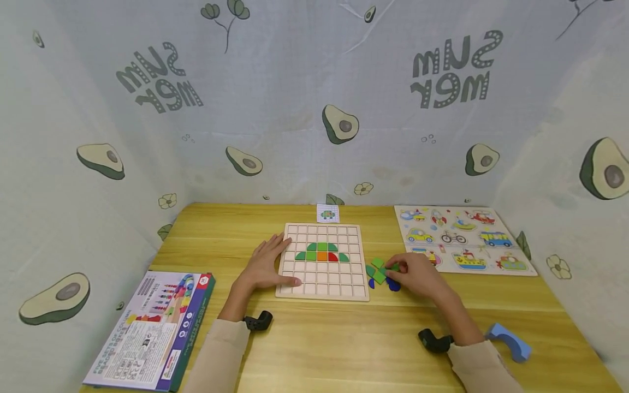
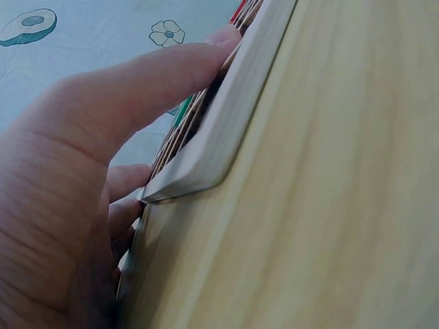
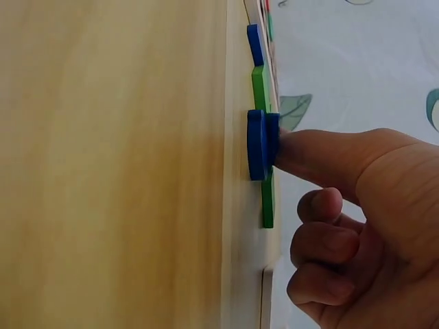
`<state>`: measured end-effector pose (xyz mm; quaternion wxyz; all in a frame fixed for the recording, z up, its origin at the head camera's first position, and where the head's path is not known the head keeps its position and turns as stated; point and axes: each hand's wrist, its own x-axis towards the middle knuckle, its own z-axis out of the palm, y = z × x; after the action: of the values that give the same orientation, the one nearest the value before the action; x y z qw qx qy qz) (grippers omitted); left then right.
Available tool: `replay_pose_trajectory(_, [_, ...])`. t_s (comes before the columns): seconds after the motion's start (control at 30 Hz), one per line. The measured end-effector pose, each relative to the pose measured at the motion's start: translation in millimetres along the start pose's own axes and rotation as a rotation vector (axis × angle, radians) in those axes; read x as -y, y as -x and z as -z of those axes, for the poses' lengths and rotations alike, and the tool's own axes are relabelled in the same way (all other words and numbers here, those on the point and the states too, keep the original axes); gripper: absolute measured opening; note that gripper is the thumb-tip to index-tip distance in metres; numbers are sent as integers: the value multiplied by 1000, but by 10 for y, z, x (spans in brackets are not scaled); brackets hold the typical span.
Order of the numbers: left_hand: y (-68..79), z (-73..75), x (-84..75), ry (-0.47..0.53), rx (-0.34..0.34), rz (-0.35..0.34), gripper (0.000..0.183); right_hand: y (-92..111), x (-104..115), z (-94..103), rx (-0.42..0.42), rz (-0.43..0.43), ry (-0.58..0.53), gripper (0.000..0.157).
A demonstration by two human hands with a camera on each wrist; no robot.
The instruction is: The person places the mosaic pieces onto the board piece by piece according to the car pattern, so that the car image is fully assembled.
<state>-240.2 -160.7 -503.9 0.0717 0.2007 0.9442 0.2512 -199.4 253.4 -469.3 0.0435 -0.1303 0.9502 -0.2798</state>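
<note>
A wooden grid board lies mid-table, with green tiles, an orange tile and a red tile in two rows of its cells. My left hand rests at the board's left side, thumb over the lower-left cells and the other fingers stretched along the edge. Right of the board lies a small pile of green pieces and blue pieces. My right hand pinches a green tile there between thumb and forefinger. In the right wrist view, blue pieces partly cover the thumb tip.
A small picture card stands behind the board. At the back right lies a vehicle puzzle board. A flat printed box occupies the front left, and a blue arch block lies beyond the right forearm.
</note>
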Motion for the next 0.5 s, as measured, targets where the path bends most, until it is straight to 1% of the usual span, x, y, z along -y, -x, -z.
replay_pose_trajectory(0.13, [-14,5,-10,-1,-9,-5,120,-36,39,10,-8,-18,13,15])
replay_pose_trajectory(0.37, [10,7,-5,-10,0,-3,119,-77,94,-11,-33,-131,51,17])
replay_pose_trajectory(0.5, [48,-2,-3,0,-6,-4,120,-73,130,-60,-18,-147,33,16])
